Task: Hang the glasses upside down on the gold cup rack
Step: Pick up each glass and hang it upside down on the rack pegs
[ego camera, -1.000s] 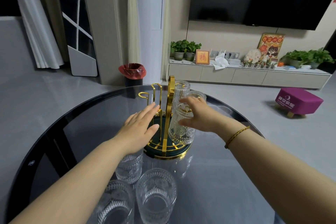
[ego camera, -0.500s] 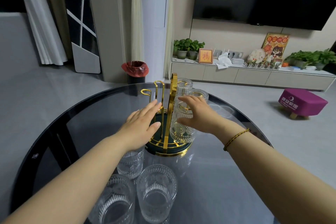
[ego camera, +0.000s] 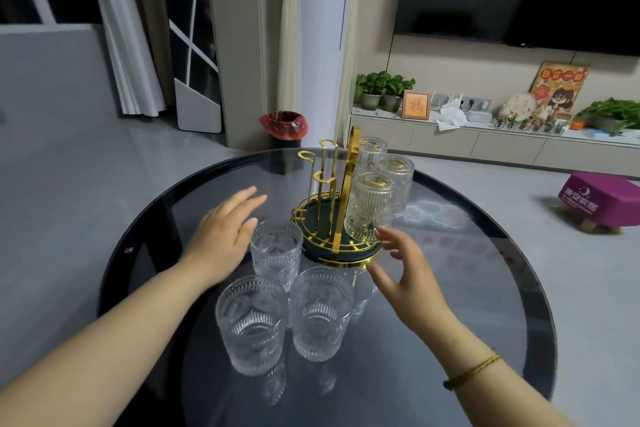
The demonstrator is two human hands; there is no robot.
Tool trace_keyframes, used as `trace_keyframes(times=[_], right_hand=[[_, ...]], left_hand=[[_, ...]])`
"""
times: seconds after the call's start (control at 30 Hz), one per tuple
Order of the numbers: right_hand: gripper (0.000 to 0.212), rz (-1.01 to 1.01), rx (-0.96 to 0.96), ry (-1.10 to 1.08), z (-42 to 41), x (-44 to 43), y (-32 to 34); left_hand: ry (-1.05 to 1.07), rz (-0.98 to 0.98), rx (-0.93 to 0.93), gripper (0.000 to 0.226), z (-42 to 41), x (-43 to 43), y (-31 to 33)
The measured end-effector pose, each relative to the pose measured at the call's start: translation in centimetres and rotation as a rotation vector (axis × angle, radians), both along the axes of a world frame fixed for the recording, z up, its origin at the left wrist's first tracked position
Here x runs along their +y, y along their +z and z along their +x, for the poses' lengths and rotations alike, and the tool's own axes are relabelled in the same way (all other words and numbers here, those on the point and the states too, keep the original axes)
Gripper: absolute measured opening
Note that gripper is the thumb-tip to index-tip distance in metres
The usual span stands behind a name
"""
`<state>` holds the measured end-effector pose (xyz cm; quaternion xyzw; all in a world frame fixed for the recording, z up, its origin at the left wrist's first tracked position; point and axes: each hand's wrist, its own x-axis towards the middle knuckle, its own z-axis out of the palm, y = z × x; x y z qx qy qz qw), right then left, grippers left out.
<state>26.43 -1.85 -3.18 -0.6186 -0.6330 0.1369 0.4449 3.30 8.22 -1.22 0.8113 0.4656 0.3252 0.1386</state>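
The gold cup rack (ego camera: 334, 246) with a dark green base stands mid-table. Three ribbed glasses hang upside down on its right side, the nearest (ego camera: 369, 204), another (ego camera: 398, 177) and the farthest (ego camera: 372, 151). Its left pegs (ego camera: 323, 163) are bare. Three upright glasses stand in front: one (ego camera: 275, 255) beside the rack's base, one (ego camera: 251, 326) at front left, one (ego camera: 320, 312) at front right. My left hand (ego camera: 221, 236) hovers open just left of the glass by the base. My right hand (ego camera: 408, 274) is open, right of the rack's base, holding nothing.
The round dark glass table (ego camera: 502, 288) has its edge close on all sides. Behind it are a red-lined bin (ego camera: 284, 125), a white column, a low TV cabinet (ego camera: 485, 146) with plants, and a purple stool (ego camera: 602, 199) on the floor at right.
Both hands have come off the rack and drawn back toward me. The glass under my right hand now hangs free on the rack. The camera view shifted, showing more of the front glasses.
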Motion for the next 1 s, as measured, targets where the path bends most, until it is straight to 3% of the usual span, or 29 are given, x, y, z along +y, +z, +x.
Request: trace_keyframes(times=[0.17,0.27,0.43,0.53,0.77,1.0], right_hand=[[0.061,-0.327,0.211,0.231,-2.1,-1.6,-3.8],[0.068,-0.412,0.273,0.327,-3.3,-2.5,-5.3],[0.085,-0.382,0.101,0.224,-4.8,-2.3,-6.6],[0.095,-0.387,0.096,0.100,-5.5,-1.8,-7.1],[0.079,-0.354,0.119,0.072,-5.5,-1.2,-7.7],[0.054,-0.260,0.393,0.077,-4.4,-1.2,-6.6]], left_hand=[[0.166,-0.066,0.028,0.036,-4.9,-1.6,-3.7],[0.196,-0.156,0.044,0.037,-6.2,-2.6,-6.7],[0.204,-0.254,0.101,0.043,-6.8,-3.1,-9.8],[0.192,-0.237,0.204,0.043,-6.7,-2.7,-10.5],[0.188,-0.212,0.260,0.037,-6.6,-2.5,-10.7],[0.178,-0.258,0.271,0.036,-6.9,-2.0,-10.5]])
